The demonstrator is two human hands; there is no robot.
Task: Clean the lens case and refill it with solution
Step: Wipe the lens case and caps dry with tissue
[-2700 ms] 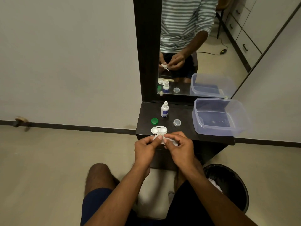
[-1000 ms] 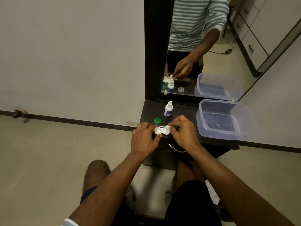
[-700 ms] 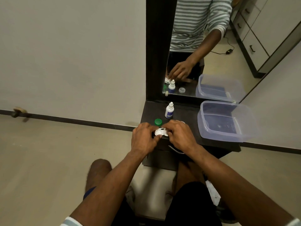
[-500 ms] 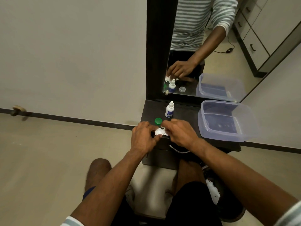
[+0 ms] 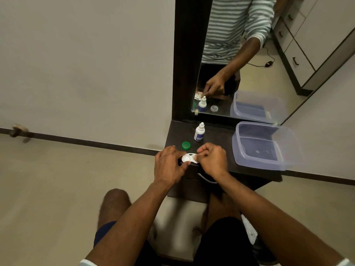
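Note:
The white lens case [image 5: 187,158] lies at the front edge of the dark dresser top [image 5: 219,139], both wells uncapped. My left hand [image 5: 169,164] pinches the case's left end and holds it down. My right hand [image 5: 212,158] is curled over the right well, its fingertips closed on a small white tissue piece that barely shows. The green cap [image 5: 186,145] lies just behind the case. The white solution bottle [image 5: 199,132] with a blue label stands upright further back. My right hand hides the clear cap, which shows only in the mirror.
A clear plastic tub [image 5: 266,145] sits on the right side of the dresser top. The mirror [image 5: 240,60] in its dark frame rises behind the dresser. A drawer handle [image 5: 206,180] shows below the front edge. My knees are under the dresser.
Both hands moved forward from in front of the dresser onto the case. The left hand took hold of its left end. The right hand brought the tissue down onto the right well.

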